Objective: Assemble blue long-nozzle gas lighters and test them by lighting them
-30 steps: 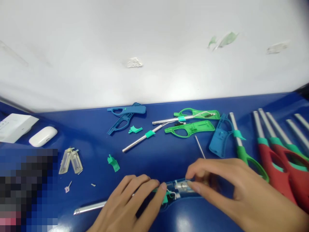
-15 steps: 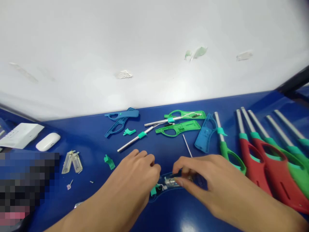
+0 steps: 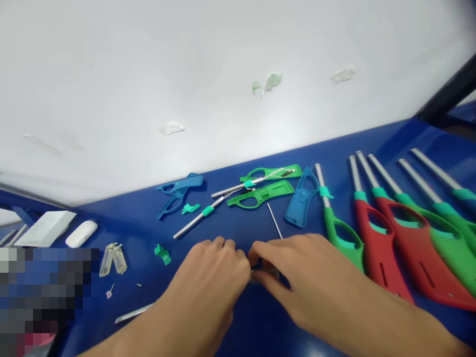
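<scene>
My left hand [image 3: 219, 267] is closed, knuckles up, over one end of an opened blue lighter [image 3: 273, 276]. Thumb and forefinger of my right hand [image 3: 293, 270] are bent together at the lighter, close beside the left fingers. Both hands cover most of the lighter, and the fingertips' exact hold on its inner parts is hidden. A thin metal rod [image 3: 274, 220] lies just beyond the right hand. Beyond the left hand is a small green trigger piece [image 3: 162, 254].
Green lighter shells [image 3: 262, 194], metal tubes [image 3: 199, 220] and blue shells [image 3: 302, 198] lie behind. Red lighters [image 3: 385, 253] and a green lighter [image 3: 342, 233] are on the right. Clear fuel tanks [image 3: 112, 259], a white case [image 3: 82, 233] and a metal strip [image 3: 134, 313] are left.
My right hand has moved in against the left, and the lighter's inner parts, visible before, are now mostly covered. The camera view has shifted and tilted slightly.
</scene>
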A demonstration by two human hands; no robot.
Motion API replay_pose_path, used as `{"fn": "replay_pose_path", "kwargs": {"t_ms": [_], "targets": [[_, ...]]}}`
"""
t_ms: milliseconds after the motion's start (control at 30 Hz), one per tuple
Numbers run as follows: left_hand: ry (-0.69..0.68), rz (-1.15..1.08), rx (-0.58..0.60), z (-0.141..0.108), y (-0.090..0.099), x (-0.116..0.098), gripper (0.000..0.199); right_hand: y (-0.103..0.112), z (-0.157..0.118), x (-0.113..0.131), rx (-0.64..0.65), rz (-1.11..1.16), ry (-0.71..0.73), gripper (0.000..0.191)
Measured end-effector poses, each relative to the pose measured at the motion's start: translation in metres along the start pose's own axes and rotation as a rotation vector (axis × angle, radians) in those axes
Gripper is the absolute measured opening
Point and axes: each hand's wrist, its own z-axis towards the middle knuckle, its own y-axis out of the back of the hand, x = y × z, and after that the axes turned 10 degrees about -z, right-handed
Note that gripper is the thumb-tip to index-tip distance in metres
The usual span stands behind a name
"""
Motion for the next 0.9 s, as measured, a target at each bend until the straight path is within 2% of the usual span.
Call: {"fn": "replay_pose_path", "kwargs": {"t_ms": [200, 400, 500, 633, 767, 833, 900], "targets": [[-0.019, 0.045, 0.022, 0.005, 0.001, -0.007, 0.026, 0.001, 0.0, 0.003, -0.014, -0.03, 0.022, 0.018], [-0.072, 0.051, -0.109, -0.012, -0.004, -0.003, 0.032, 0.003, 0.0, 0.004, -0.037, -0.048, 0.048, 0.019], [-0.064, 0.039, -0.075, -0.015, -0.004, -0.002, 0.038, 0.002, -0.001, 0.004, -0.042, -0.055, 0.055, 0.02], [-0.015, 0.002, -0.013, -0.014, 0.0, -0.001, 0.037, 0.002, -0.002, 0.003, -0.041, -0.055, 0.05, 0.017], [-0.006, -0.104, 0.001, -0.018, 0.001, 0.004, 0.033, 0.003, -0.001, 0.003, -0.037, -0.045, 0.034, 0.016], [0.039, -0.205, -0.081, -0.023, -0.003, 0.009, 0.03, 0.004, 0.0, 0.002, -0.03, -0.033, 0.019, 0.016], [0.09, -0.314, -0.232, -0.028, -0.01, 0.014, 0.03, 0.004, 0.0, 0.001, -0.023, -0.012, 0.002, 0.017]]}}
